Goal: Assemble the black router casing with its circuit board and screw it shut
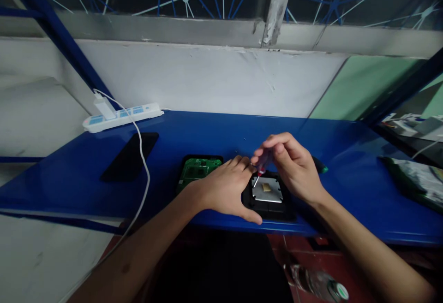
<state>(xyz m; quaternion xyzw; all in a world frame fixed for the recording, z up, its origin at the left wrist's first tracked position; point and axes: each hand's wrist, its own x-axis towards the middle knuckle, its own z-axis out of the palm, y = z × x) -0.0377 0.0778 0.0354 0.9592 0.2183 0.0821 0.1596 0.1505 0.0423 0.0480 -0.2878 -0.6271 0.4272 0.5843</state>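
Note:
My right hand grips a screwdriver with a red collar and a thin metal shaft. Its tip points down at the left edge of a silver metal plate, which bears a small tan pad. That plate sits in a black plastic housing. Stretched flat with the thumb apart, my left hand rests along the housing's left side. Partly under my left wrist lies a second black shell with a green circuit board in it. A dark object with a green end is partly hidden behind my right hand.
A white power strip with a plugged-in adapter lies at the back left, and its white cable crosses the blue table. A black phone-like slab lies left. A plastic packet is at right; a bottle lies below.

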